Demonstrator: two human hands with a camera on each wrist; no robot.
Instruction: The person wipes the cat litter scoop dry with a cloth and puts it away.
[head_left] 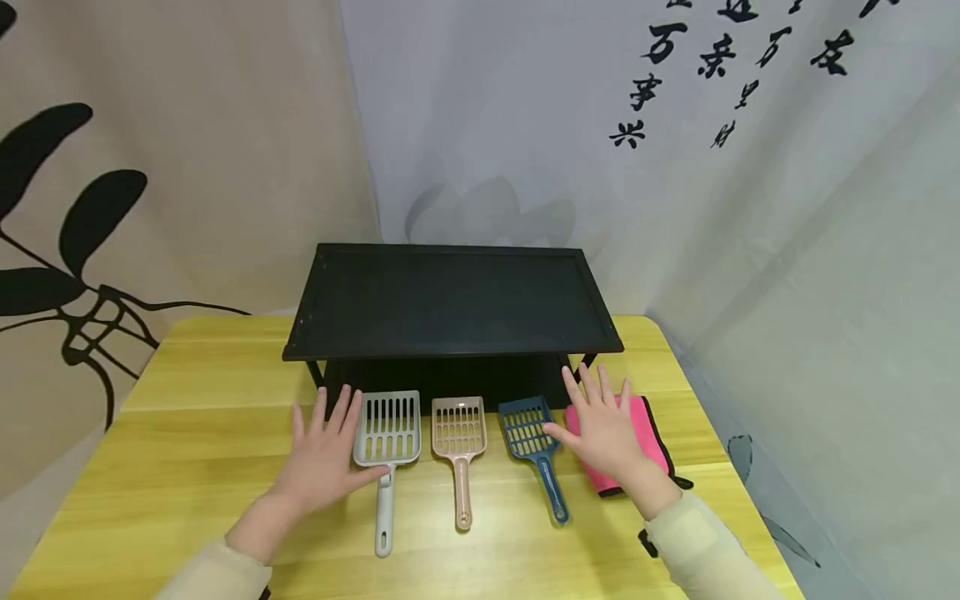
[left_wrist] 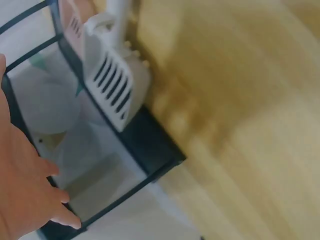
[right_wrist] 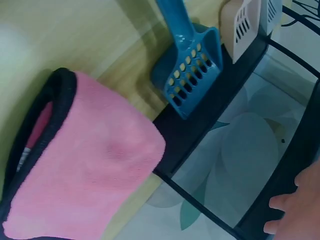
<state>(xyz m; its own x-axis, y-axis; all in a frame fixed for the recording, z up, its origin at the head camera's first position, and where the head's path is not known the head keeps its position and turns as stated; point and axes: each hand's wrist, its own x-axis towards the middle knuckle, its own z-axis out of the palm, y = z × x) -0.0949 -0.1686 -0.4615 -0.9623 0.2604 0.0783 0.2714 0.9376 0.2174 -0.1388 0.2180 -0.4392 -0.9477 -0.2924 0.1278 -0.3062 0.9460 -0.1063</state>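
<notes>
Three litter scoops lie in a row on the table: a grey one [head_left: 385, 508], a beige-pink one [head_left: 462, 492] and a blue one [head_left: 551, 487]. Their slotted heads point toward a black two-tier shelf [head_left: 450, 300]. With fingers spread, my left hand [head_left: 318, 462] is beside the grey scoop, its thumb across the top of the handle in the head view. My right hand [head_left: 606, 433], also spread, is over a folded pink towel [right_wrist: 95, 160] with black edging, its thumb near the blue scoop's head. Both hands hold nothing; whether they touch anything I cannot tell.
The shelf stands at the back of the yellow wood-grain table [head_left: 187, 433], its lower tier reaching the scoop heads. Behind hangs a pale curtain [head_left: 480, 125] with black writing and leaf patterns. A dark strap [head_left: 647, 543] shows near the right sleeve.
</notes>
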